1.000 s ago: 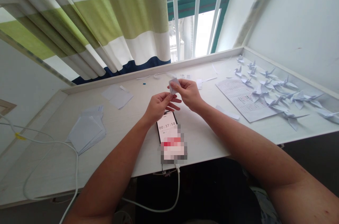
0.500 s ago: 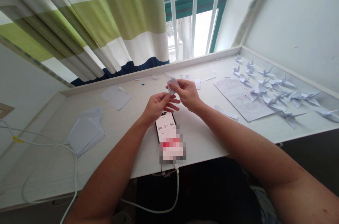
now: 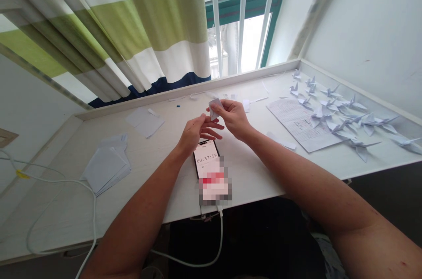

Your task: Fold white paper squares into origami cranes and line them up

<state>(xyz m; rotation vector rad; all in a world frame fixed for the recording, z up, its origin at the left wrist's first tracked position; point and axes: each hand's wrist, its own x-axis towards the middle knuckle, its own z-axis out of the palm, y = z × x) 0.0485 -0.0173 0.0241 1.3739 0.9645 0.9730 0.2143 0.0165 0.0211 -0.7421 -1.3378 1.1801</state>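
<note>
Above the desk, my right hand [image 3: 233, 117] pinches a small folded piece of white paper [image 3: 215, 108] between thumb and fingers. My left hand [image 3: 198, 130] is just left of and below it, its fingers stretched out and apart beneath the paper. Whether a left fingertip touches the paper's lower edge is hard to see. Under my hands lies a phone [image 3: 207, 158] showing a running timer, its lower part blurred out.
Several folded paper cranes [image 3: 339, 125] stand at the right, some around a printed sheet [image 3: 296, 125]. Left are a paper stack [image 3: 107, 164] and loose sheets [image 3: 145, 122]. A white cable [image 3: 95, 213] crosses the desk's left side. Paper strips lie at the back.
My left thumb has drawn back from the folded paper and the left fingers have spread. My right hand keeps its pinch, almost unmoved. The timer advanced by one second.
</note>
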